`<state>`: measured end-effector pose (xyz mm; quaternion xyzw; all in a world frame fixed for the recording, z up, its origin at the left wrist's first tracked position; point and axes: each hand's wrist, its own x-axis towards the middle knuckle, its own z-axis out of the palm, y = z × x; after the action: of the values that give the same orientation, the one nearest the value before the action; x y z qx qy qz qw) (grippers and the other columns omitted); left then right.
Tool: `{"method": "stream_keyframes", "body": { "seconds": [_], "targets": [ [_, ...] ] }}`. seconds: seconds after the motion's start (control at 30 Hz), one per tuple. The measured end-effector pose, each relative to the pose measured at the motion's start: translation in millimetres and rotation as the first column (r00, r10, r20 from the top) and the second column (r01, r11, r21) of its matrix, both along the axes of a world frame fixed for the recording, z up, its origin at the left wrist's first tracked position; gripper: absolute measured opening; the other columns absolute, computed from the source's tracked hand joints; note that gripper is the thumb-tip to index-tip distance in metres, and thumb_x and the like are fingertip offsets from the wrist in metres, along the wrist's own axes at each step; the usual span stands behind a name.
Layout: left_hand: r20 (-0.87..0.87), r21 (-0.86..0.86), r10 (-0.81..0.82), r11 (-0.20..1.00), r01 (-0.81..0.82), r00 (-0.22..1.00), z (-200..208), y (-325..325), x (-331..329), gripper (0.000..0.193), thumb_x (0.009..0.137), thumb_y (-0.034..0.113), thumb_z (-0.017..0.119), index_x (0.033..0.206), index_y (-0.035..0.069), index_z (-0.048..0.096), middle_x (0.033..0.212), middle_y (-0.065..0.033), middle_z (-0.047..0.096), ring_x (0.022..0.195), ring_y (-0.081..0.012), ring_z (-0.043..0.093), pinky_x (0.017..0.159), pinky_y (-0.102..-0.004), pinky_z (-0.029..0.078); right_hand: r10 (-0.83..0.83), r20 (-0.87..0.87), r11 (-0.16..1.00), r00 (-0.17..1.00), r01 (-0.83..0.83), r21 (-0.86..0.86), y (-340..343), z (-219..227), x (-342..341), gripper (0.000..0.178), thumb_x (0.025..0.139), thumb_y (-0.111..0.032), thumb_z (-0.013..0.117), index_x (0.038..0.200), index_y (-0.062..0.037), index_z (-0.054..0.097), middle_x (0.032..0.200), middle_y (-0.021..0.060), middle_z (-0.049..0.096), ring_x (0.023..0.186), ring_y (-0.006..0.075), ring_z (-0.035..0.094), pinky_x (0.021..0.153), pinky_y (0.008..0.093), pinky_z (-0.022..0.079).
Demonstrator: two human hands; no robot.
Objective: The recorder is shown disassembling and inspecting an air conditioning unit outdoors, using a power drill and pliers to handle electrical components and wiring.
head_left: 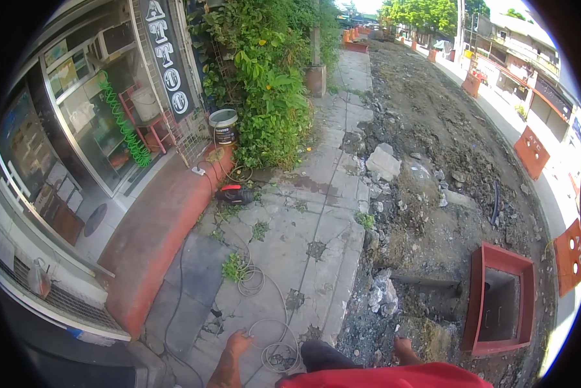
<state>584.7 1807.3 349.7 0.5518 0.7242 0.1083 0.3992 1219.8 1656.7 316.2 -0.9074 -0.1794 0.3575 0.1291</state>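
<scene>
My left hand [237, 343] hangs low over the paved sidewalk, its fingers curled. A loop of thin pale cable [263, 321] passes right beside it; whether the fingers hold anything is hidden. Over the dug-up strip on the other side, my right hand [404, 350] is loosely closed, with a small whitish speck at its fingertips too tiny to name. Broken pale concrete [383, 294] lies ahead of that hand. My dark-trousered leg [323, 355] shows between the hands, under my red shirt [387, 377].
A red frame [476, 297] surrounds a concrete pit at right, with a trench [429, 301] beside it. Orange barriers [570, 255] line the road. A red-and-black power tool [234, 194] and a bucket [223, 126] stand near the red-painted ledge [155, 258]. Cables cross the paving.
</scene>
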Motion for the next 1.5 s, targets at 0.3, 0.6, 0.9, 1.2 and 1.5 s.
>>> {"method": "stream_keyframes", "body": {
  "seconds": [0.3, 0.6, 0.9, 1.2, 1.5],
  "targets": [
    [0.138, -0.306, 0.688, 0.714, -0.630, 0.712, 80.3, 43.9, -83.4, 0.037, 0.089, 0.038, 0.060, 0.090, 0.001, 0.063, 0.073, -0.0070, 0.061, 0.058, -0.0206, 0.061, 0.050, -0.0329, 0.048, 0.203, -0.021, 0.978, 0.979, -0.202, 0.045, 324.5, 142.8, -4.4, 0.047, 0.089, -0.040, 0.059, 0.098, 0.0059, 0.067, 0.086, 0.0181, 0.069, 0.072, 0.0294, 0.070, 0.063, 0.0439, 0.053],
    [0.059, -0.525, -0.323, 0.795, 0.304, 0.945, -20.0, 90.3, -150.9, 0.037, 0.086, 0.033, 0.060, 0.114, 0.008, 0.063, 0.096, -0.0155, 0.067, 0.088, -0.0239, 0.066, 0.074, -0.0397, 0.052, 0.146, -0.184, 0.969, 0.972, -0.103, 0.226, 545.6, 157.0, -79.2, 0.041, 0.091, -0.038, 0.057, 0.110, -0.0015, 0.060, 0.090, 0.0136, 0.065, 0.086, 0.0323, 0.067, 0.066, 0.0455, 0.056],
    [0.343, -0.025, 0.517, 0.840, -0.542, 0.784, 118.2, 673.6, -98.0, 0.036, 0.089, 0.037, 0.063, 0.083, 0.002, 0.065, 0.066, -0.0068, 0.061, 0.059, -0.0172, 0.060, 0.059, -0.0340, 0.047, -0.279, -0.458, 0.947, 0.844, 0.321, 0.015, 741.4, 117.6, -82.3, 0.035, 0.090, -0.043, 0.057, 0.104, -0.0111, 0.053, 0.083, 0.0078, 0.053, 0.057, 0.0260, 0.055, 0.050, 0.0423, 0.040],
    [0.622, -0.425, 0.759, 0.534, -0.731, 0.192, 112.4, 907.6, -89.5, 0.029, 0.090, 0.033, 0.060, 0.108, 0.010, 0.062, 0.089, -0.0052, 0.064, 0.073, -0.0190, 0.060, 0.066, -0.0361, 0.047, 0.137, -0.376, 0.991, 0.917, -0.130, 0.046, 1062.0, 59.3, -48.8, 0.044, 0.094, -0.042, 0.052, 0.098, 0.0013, 0.058, 0.082, 0.0159, 0.063, 0.065, 0.0296, 0.064, 0.053, 0.0420, 0.049],
    [0.587, -0.744, 0.710, 0.282, -0.606, -0.390, 77.0, 1059.8, -35.5, 0.027, 0.094, 0.033, 0.056, 0.104, 0.008, 0.056, 0.092, -0.0116, 0.062, 0.082, -0.0254, 0.060, 0.073, -0.0422, 0.049, 0.682, -0.280, 0.732, 0.676, -0.634, 0.250, 1383.1, 195.4, -234.0, 0.047, 0.092, -0.035, 0.058, 0.112, 0.0072, 0.063, 0.093, 0.0158, 0.069, 0.074, 0.0234, 0.066, 0.066, 0.0354, 0.053]
  ]
}}
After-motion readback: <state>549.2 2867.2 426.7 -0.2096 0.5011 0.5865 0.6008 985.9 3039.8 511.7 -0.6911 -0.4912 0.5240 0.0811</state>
